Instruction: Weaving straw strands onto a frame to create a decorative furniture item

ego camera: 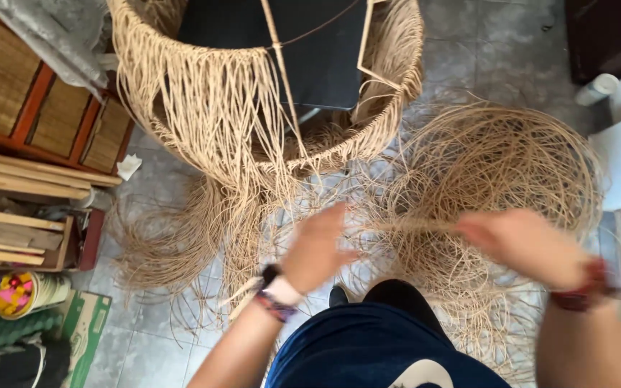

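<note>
A large round frame (389, 79) wrapped in pale rattan strands stands in front of me, with many loose strands (231, 122) hanging from its rim to the tiled floor. My right hand (522, 244), blurred by motion, grips a thin bundle of rattan strands (415, 225) that runs left toward my left hand (318, 248). My left hand is blurred too, fingers near the strand's end; its grip is unclear. A big loose coil of rattan (497, 165) lies on the floor behind my right hand.
A red wooden cabinet with woven panels (44, 108) and stacked wooden slats (16, 179) stand at left. A small bucket of coloured bits (19, 293) sits lower left. A white cylinder (596, 89) lies upper right. My dark-trousered leg (375, 345) is below.
</note>
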